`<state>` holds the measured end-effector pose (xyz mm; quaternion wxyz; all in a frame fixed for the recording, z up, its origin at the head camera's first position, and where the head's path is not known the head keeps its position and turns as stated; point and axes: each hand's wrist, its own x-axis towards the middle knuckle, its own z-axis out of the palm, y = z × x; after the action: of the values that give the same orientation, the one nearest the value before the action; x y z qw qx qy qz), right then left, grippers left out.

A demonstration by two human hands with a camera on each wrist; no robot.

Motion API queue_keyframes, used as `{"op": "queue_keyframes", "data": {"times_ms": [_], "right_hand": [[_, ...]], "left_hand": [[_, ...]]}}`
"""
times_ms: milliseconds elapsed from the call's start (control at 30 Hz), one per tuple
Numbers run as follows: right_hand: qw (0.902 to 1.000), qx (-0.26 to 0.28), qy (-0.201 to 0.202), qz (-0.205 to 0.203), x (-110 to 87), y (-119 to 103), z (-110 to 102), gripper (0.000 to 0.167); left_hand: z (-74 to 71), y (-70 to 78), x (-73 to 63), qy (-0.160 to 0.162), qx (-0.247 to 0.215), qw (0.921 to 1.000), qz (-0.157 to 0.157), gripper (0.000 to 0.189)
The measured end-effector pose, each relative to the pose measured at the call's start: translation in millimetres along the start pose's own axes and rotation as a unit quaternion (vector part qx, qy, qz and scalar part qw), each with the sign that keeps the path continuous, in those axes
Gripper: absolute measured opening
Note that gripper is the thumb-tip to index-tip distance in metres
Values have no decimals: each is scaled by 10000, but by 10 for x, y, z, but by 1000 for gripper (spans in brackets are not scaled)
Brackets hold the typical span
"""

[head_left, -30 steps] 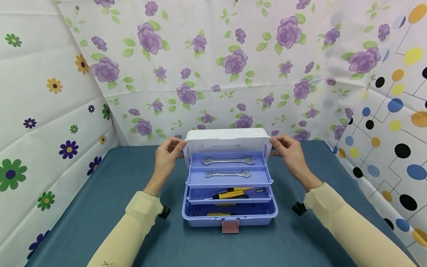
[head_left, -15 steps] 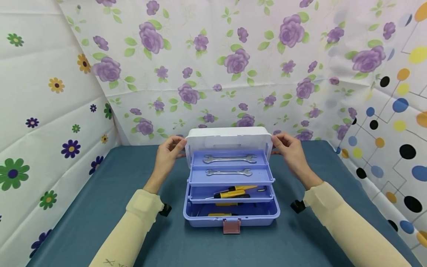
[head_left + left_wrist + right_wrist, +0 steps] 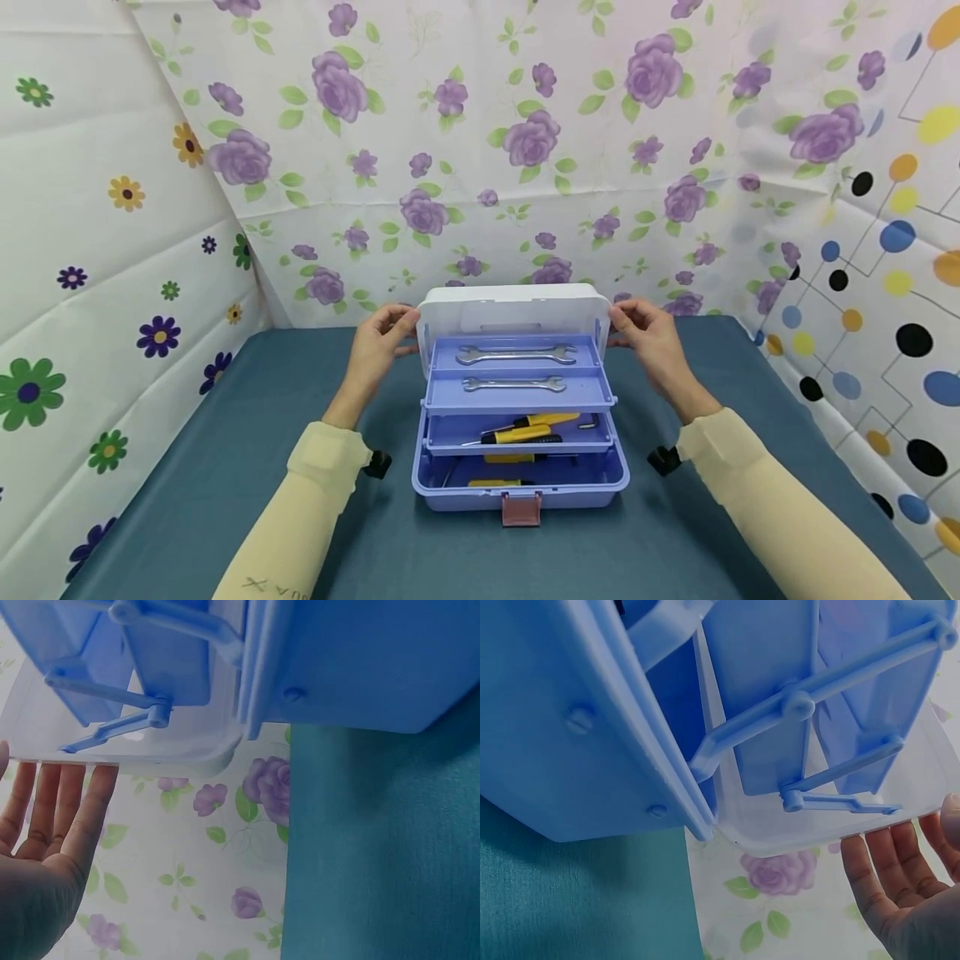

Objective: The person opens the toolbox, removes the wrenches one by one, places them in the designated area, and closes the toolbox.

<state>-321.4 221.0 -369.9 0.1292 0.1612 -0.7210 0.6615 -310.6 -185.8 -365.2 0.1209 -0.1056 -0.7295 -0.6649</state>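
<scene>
A blue toolbox (image 3: 517,500) stands on the cloth, its white lid (image 3: 513,312) raised at the back and the stepped trays spread. My left hand (image 3: 378,346) holds the lid's left edge, thumb at the front and fingers behind. At the right edge, my right hand (image 3: 651,346) grips the lid the same way. Two open-ended wrenches lie in the upper tray: a larger wrench (image 3: 516,355) behind a smaller wrench (image 3: 514,384). Yellow-handled screwdrivers (image 3: 525,433) lie in the tray below. Another yellow handle (image 3: 497,482) shows in the box bottom, partly hidden.
The toolbox sits on a dark teal cloth (image 3: 255,467). A floral sheet (image 3: 465,167) hangs behind, with patterned sheets at both sides. A reddish latch (image 3: 521,510) hangs at the box front. Blue hinge arms (image 3: 855,675) link the trays and lid.
The lid has tipped back slightly, and the upper trays have risen a little with it. Both hands keep their hold on the lid's sides. The view has shifted slightly.
</scene>
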Motion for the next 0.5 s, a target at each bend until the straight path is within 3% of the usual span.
{"op": "queue_keyframes", "data": {"times_ms": [233, 500], "right_hand": [[9994, -89, -155, 303, 28, 23, -32, 46], [9973, -158, -351, 626, 77, 1, -66, 50]], "left_hand": [[-34, 3, 46, -201, -65, 9994, -282, 42], [-46, -7, 85, -277, -27, 9991, -325, 45]]}}
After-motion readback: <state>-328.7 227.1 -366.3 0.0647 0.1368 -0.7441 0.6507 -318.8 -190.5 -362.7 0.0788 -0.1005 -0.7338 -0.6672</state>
